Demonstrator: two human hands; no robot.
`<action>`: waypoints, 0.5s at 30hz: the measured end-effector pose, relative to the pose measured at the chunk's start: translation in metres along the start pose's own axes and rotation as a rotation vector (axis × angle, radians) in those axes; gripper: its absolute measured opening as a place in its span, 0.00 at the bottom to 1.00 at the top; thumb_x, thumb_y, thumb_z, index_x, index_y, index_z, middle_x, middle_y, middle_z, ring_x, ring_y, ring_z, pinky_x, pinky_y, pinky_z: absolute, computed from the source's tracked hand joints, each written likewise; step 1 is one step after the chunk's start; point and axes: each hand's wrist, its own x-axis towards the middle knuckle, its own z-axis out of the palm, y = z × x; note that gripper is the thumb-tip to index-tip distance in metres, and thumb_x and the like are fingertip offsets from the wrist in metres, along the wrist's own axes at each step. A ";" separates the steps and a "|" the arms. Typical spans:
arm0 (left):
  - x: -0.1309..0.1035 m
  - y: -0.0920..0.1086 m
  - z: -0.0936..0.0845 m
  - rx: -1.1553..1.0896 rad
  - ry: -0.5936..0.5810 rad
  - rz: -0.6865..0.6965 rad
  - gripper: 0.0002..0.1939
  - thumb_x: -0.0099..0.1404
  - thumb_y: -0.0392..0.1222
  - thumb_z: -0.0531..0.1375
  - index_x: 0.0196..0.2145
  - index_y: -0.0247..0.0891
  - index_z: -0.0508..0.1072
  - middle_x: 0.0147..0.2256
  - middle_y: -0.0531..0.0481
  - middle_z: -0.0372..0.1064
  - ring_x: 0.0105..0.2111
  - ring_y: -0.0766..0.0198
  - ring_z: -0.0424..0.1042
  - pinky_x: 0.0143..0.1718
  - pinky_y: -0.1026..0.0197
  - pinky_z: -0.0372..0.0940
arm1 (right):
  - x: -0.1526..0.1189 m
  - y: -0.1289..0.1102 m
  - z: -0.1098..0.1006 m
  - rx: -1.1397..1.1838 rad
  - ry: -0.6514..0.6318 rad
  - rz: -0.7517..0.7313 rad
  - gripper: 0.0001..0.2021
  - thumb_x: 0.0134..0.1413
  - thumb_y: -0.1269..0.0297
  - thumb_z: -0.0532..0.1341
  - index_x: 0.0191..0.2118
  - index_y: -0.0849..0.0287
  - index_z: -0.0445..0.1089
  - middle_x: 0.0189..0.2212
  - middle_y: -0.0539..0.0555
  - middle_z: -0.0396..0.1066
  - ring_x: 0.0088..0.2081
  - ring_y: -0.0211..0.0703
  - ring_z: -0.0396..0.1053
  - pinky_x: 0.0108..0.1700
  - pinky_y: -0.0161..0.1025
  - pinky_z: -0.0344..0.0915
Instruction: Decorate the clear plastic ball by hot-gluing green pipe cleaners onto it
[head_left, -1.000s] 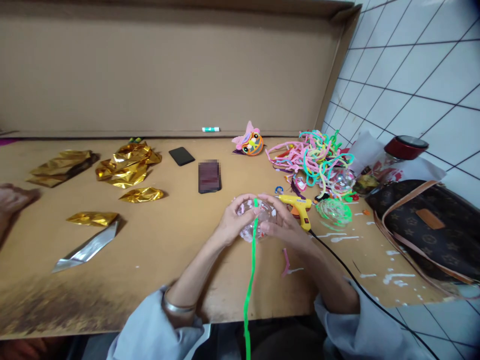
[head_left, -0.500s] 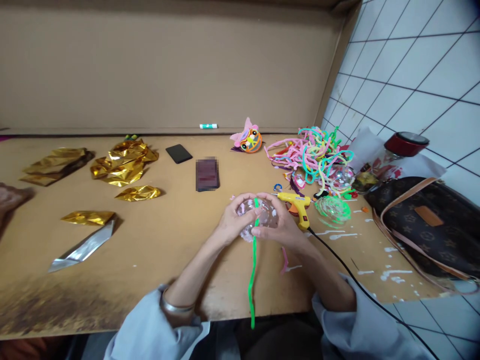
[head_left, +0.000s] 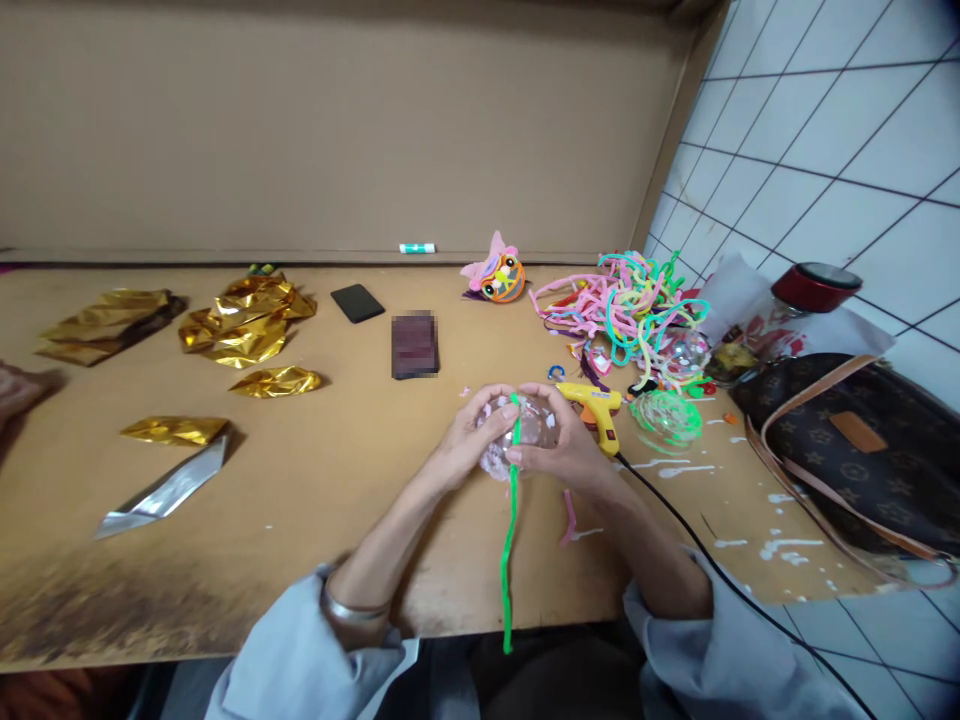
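Note:
A clear round ball (head_left: 534, 428) with pale pink and white patches is held between both hands above the table. My left hand (head_left: 474, 438) wraps its left side, thumb pressed near a green fuzzy strip (head_left: 509, 545). My right hand (head_left: 564, 445) grips the ball's right side, its thumb on the strip lower down. The strip runs over the ball and hangs down past the table's front edge. Just right of my right hand lies a yellow glue gun (head_left: 598, 408) with a black cord.
Colourful fuzzy strips (head_left: 626, 310) lie behind the glue gun, near a decorated ball (head_left: 502, 278). A brown handbag (head_left: 862, 450) and red-lidded jar (head_left: 814, 287) stand right. Gold foil (head_left: 251, 320), a black phone (head_left: 358, 303) and another person's hand (head_left: 22, 390) are left.
My left thumb has shifted slightly up along the green strip. Both hands keep hold of the ball, and the strip's hanging part has swung a little.

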 end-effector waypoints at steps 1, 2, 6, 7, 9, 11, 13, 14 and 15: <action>0.000 -0.001 -0.002 -0.013 -0.019 0.000 0.28 0.58 0.61 0.63 0.47 0.38 0.70 0.42 0.48 0.70 0.40 0.61 0.68 0.42 0.61 0.63 | 0.000 0.000 0.000 0.003 0.004 0.006 0.36 0.33 0.62 0.73 0.52 0.51 0.59 0.49 0.54 0.70 0.46 0.47 0.72 0.46 0.45 0.71; 0.000 -0.001 -0.003 -0.024 -0.040 -0.001 0.28 0.58 0.62 0.63 0.48 0.39 0.69 0.43 0.48 0.69 0.40 0.61 0.68 0.43 0.60 0.62 | 0.000 -0.001 0.000 0.004 0.007 0.011 0.37 0.32 0.62 0.73 0.51 0.51 0.59 0.48 0.53 0.70 0.45 0.47 0.72 0.46 0.44 0.71; -0.001 0.000 -0.007 -0.029 -0.113 -0.022 0.33 0.52 0.58 0.69 0.51 0.39 0.67 0.45 0.47 0.68 0.42 0.59 0.68 0.43 0.60 0.63 | 0.000 -0.004 -0.001 0.004 0.022 0.016 0.37 0.31 0.63 0.74 0.50 0.52 0.59 0.48 0.54 0.70 0.45 0.47 0.72 0.45 0.43 0.71; -0.001 0.001 -0.007 -0.027 -0.120 -0.031 0.34 0.50 0.56 0.70 0.51 0.39 0.67 0.45 0.47 0.68 0.43 0.59 0.68 0.44 0.60 0.63 | 0.000 -0.005 -0.002 0.003 0.022 0.015 0.37 0.30 0.63 0.74 0.50 0.52 0.59 0.48 0.54 0.70 0.45 0.47 0.72 0.45 0.43 0.71; -0.002 0.004 -0.007 -0.027 -0.120 -0.039 0.36 0.48 0.53 0.72 0.50 0.39 0.67 0.44 0.47 0.68 0.42 0.59 0.68 0.44 0.60 0.63 | 0.000 -0.005 -0.002 -0.002 0.022 0.014 0.37 0.30 0.63 0.73 0.50 0.52 0.59 0.48 0.54 0.69 0.46 0.47 0.72 0.46 0.44 0.71; -0.002 0.007 -0.006 -0.035 -0.115 -0.038 0.35 0.46 0.52 0.73 0.49 0.39 0.67 0.44 0.48 0.68 0.42 0.60 0.68 0.44 0.60 0.63 | 0.001 -0.004 -0.003 -0.006 0.033 0.003 0.37 0.30 0.64 0.73 0.50 0.53 0.60 0.48 0.53 0.69 0.47 0.47 0.71 0.47 0.43 0.71; -0.003 0.009 -0.005 -0.055 -0.113 -0.043 0.35 0.46 0.51 0.73 0.49 0.39 0.67 0.44 0.48 0.67 0.42 0.60 0.68 0.44 0.60 0.64 | 0.001 -0.004 -0.003 0.000 0.034 0.001 0.37 0.29 0.64 0.74 0.50 0.53 0.61 0.47 0.54 0.69 0.47 0.47 0.71 0.46 0.42 0.71; -0.003 0.010 -0.004 -0.064 -0.113 -0.050 0.35 0.46 0.50 0.73 0.49 0.39 0.67 0.44 0.48 0.67 0.42 0.60 0.68 0.45 0.60 0.64 | 0.001 -0.004 -0.004 0.008 0.029 0.003 0.37 0.28 0.63 0.74 0.50 0.53 0.61 0.48 0.54 0.68 0.47 0.47 0.71 0.46 0.42 0.71; -0.003 0.010 -0.004 -0.070 -0.112 -0.055 0.35 0.47 0.50 0.73 0.49 0.39 0.66 0.44 0.48 0.67 0.42 0.60 0.68 0.45 0.60 0.64 | 0.001 -0.004 -0.004 0.016 0.021 0.006 0.38 0.28 0.62 0.75 0.50 0.53 0.61 0.48 0.54 0.68 0.48 0.47 0.71 0.46 0.42 0.72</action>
